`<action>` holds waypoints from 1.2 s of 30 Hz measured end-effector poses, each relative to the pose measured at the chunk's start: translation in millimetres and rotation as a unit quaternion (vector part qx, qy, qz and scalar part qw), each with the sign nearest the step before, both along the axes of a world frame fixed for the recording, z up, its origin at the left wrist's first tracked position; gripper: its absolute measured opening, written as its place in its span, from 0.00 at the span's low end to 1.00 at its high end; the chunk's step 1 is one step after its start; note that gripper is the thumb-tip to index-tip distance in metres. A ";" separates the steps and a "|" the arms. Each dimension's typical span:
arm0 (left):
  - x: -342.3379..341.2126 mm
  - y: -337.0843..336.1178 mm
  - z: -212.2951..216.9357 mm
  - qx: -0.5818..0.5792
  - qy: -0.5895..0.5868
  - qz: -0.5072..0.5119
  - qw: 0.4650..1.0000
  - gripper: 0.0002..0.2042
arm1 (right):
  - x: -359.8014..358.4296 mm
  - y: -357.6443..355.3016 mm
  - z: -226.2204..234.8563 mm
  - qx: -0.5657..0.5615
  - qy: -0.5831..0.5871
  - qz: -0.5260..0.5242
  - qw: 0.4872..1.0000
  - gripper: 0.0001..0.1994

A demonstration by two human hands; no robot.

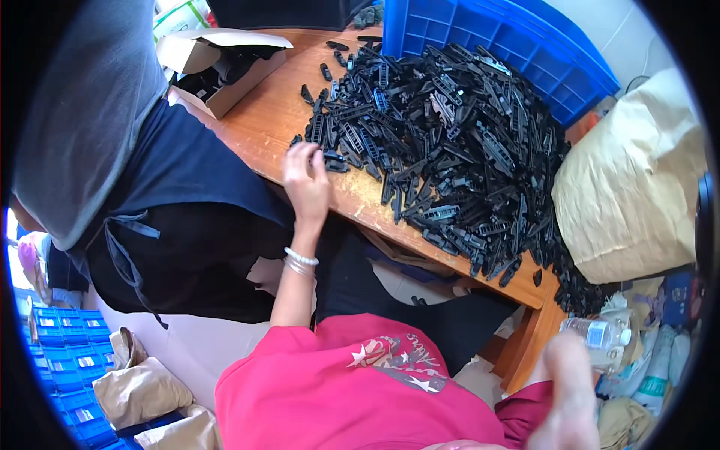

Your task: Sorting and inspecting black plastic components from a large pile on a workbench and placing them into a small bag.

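Note:
A big heap of small black plastic parts (465, 157), many long and slotted like ladders, covers much of the wooden table. At its left edge is my left hand (306, 176), with bracelets on the wrist. Its fingers are curled together right beside a few loose parts; what they hold, if anything, is hidden. My right hand (566, 367) is low on the right, off the table and smeared by motion. It is close to a clear plastic bottle (596, 332), and its fingers cannot be made out.
Behind the heap a blue plastic crate (502, 45) is tipped on its side. A brown paper sack (630, 180) stands right of it. An open cardboard box (240, 79) lies at the back left. Another person in a dark apron (202, 172) is close on my left. Blue bins (71, 326) are stacked behind.

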State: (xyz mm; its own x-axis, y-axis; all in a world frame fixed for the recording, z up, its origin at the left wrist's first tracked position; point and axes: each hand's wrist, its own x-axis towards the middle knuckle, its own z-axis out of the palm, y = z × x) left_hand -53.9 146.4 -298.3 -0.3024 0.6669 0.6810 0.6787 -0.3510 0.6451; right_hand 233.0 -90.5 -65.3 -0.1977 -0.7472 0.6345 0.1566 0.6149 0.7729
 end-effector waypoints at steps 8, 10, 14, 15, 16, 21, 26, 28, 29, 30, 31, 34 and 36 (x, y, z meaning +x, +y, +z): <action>-18.8 57.1 -44.4 -0.189 0.201 0.019 0.961 0.26 | -53.7 141.3 -168.8 -0.619 -0.078 -0.253 0.740 0.19; -7.7 53.8 -39.0 -0.175 0.186 -0.007 0.967 0.27 | -77.6 162.1 -209.4 -0.592 -0.154 -0.319 0.724 0.20; 4.2 52.0 -37.9 -0.166 0.194 -0.011 0.967 0.29 | -116.5 193.7 -254.0 -0.605 -0.198 -0.295 0.713 0.23; 2.2 47.9 -40.4 -0.166 0.188 -0.011 0.968 0.28 | -126.1 197.5 -258.6 -0.599 -0.201 -0.295 0.717 0.23; -1.2 48.1 -42.5 -0.166 0.180 -0.012 0.969 0.28 | -134.6 202.3 -262.3 -0.601 -0.203 -0.287 0.718 0.24; -28.7 87.3 -15.1 -0.104 0.005 -0.015 0.994 0.24 | -139.2 218.4 -267.0 -0.629 -0.230 -0.312 0.674 0.24; -97.9 206.8 -0.6 -0.125 -0.032 -0.023 0.991 0.25 | -146.3 215.8 -254.8 -0.639 -0.243 -0.300 0.666 0.22; -122.3 253.6 -26.0 -0.185 -0.017 -0.063 0.981 0.26 | -148.8 213.8 -256.4 -0.629 -0.248 -0.300 0.673 0.22; -132.4 268.2 -44.0 -0.185 -0.004 -0.081 0.979 0.26 | -151.6 213.0 -256.4 -0.630 -0.248 -0.293 0.676 0.22; -114.8 271.0 -48.5 -0.222 0.033 -0.099 0.969 0.26 | -147.7 214.4 -258.8 -0.636 -0.250 -0.298 0.666 0.22; -91.0 266.4 -47.2 -0.256 0.070 -0.116 0.957 0.26 | -143.7 215.9 -260.0 -0.642 -0.252 -0.301 0.659 0.22; -54.8 240.0 -40.7 -0.280 0.192 -0.095 0.936 0.24 | -142.0 218.5 -258.4 -0.652 -0.244 -0.297 0.653 0.22; -48.8 232.4 -40.4 -0.270 0.179 -0.113 0.939 0.24 | -142.5 220.0 -255.7 -0.661 -0.245 -0.295 0.645 0.22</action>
State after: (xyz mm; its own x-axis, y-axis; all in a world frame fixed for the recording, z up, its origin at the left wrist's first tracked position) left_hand -102.7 378.8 -338.8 0.0714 0.9642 0.2555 0.8335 -0.1984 0.5156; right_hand 90.4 129.5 -321.0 -0.6185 0.6804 0.3932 0.6015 0.7319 -0.3202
